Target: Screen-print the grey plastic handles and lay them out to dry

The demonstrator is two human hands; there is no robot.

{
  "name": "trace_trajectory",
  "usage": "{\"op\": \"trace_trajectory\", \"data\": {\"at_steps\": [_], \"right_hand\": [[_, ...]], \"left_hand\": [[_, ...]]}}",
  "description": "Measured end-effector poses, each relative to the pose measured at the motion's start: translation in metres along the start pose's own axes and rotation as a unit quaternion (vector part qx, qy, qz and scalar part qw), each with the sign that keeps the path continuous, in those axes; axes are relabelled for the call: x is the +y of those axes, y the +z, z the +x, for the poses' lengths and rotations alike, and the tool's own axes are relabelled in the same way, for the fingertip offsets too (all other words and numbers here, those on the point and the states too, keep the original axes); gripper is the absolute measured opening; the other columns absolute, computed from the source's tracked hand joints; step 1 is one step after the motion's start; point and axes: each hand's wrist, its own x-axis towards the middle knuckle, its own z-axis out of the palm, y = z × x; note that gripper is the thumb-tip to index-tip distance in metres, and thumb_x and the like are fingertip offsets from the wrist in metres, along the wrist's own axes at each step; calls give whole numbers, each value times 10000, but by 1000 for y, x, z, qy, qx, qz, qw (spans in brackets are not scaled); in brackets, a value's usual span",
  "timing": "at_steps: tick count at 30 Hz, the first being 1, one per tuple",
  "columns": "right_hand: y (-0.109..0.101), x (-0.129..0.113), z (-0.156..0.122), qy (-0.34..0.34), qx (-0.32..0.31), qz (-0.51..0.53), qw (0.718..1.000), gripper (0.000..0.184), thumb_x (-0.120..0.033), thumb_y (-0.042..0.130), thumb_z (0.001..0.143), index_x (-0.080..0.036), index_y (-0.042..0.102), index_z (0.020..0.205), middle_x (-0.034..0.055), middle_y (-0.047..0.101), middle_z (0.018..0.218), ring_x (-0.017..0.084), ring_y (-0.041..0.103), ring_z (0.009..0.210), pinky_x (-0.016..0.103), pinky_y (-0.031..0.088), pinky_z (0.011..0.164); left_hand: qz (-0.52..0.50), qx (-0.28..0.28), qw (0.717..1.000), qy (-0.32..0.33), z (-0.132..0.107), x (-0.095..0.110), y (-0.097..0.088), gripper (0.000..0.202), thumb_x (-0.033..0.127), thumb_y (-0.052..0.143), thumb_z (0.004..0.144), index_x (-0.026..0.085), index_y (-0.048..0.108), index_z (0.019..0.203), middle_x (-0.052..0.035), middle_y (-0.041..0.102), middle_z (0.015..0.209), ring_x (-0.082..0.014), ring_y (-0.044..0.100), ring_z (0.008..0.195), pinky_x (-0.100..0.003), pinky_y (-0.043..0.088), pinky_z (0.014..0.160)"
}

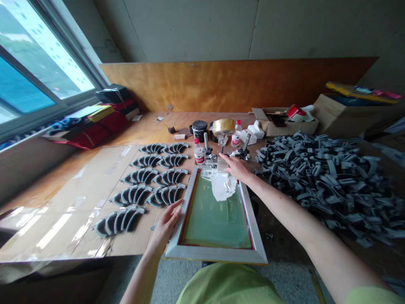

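Observation:
A screen printing frame (257, 236) with pale wooden sides and a green mesh (218, 223) lies in front of me. White ink (224, 188) is smeared thickly over the mesh's far end. My left hand (169, 221) grips the frame's left side, its fingers partly hidden. At the far end, my right hand (238, 167) holds a flat, pale scraper (222, 165), with the index finger stretched along it. Metal clamps with upright posts (207, 143) stand just behind the frame. Left of it, grey curved ribbed parts (118, 221) lie in two columns on cardboard.
A large heap of grey parts (319, 177) covers the right side. Behind the frame stand a red-capped bottle (198, 153), a black tub (200, 130) and a roll of tape (223, 126). An open carton (284, 126) sits at the back right. Cardboard (60, 202) covers the table's left.

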Motion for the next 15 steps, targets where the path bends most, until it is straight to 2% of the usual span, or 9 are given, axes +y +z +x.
{"op": "trace_trajectory", "data": {"at_steps": [2,4,7,9,11,12,14,15], "right_hand": [[-8,18,1,46,61,7,997,445,-220,644,879,-268,579,1316,56,686,1104,216,635,947,301,464,818],[-14,42,-12,123,112,25,986,209,-268,553,932,-214,690,1081,53,717,965,209,647,872,297,460,771],[-8,72,-46,232,100,54,966,296,-368,490,955,-190,686,822,36,685,702,200,636,702,289,442,674],[8,76,-73,252,69,73,962,368,-403,451,966,-195,661,747,27,657,634,192,626,646,283,436,645],[31,69,-97,224,37,98,969,368,-403,447,970,-198,647,739,27,665,662,188,636,666,279,447,658],[43,62,-106,190,23,111,975,312,-390,484,958,-197,648,777,31,681,723,190,647,716,280,457,687],[64,49,-118,99,-3,126,987,139,-327,606,899,-193,642,912,45,695,907,203,645,878,297,470,785],[72,44,-120,57,-11,123,991,147,-277,661,862,-194,630,979,52,684,986,213,625,957,314,465,838]], "left_hand": [[10,19,999,39,-2,26,-1,586,630,654,748,210,693,1154,-36,725,940,-209,660,794,-264,506,657],[-18,25,994,101,4,49,1,523,623,635,769,193,724,1052,-39,715,941,-197,642,765,-264,498,653],[-126,-5,971,204,24,81,12,414,516,704,743,192,696,1001,-38,707,919,-176,639,748,-254,502,643],[-171,-13,957,233,38,103,22,357,468,721,731,175,669,930,-34,697,817,-161,641,717,-237,500,611],[-194,-13,952,236,50,121,29,355,500,692,757,167,634,865,-25,676,717,-148,635,674,-228,498,583],[-202,-16,950,237,54,128,32,378,533,673,768,167,618,845,-21,668,686,-142,630,656,-226,499,577],[-219,-10,947,235,58,132,35,426,586,659,768,172,599,849,-13,667,675,-129,620,630,-219,497,569],[-228,5,946,231,57,128,36,440,597,661,765,176,600,879,-6,668,682,-120,615,619,-211,492,565]]}}
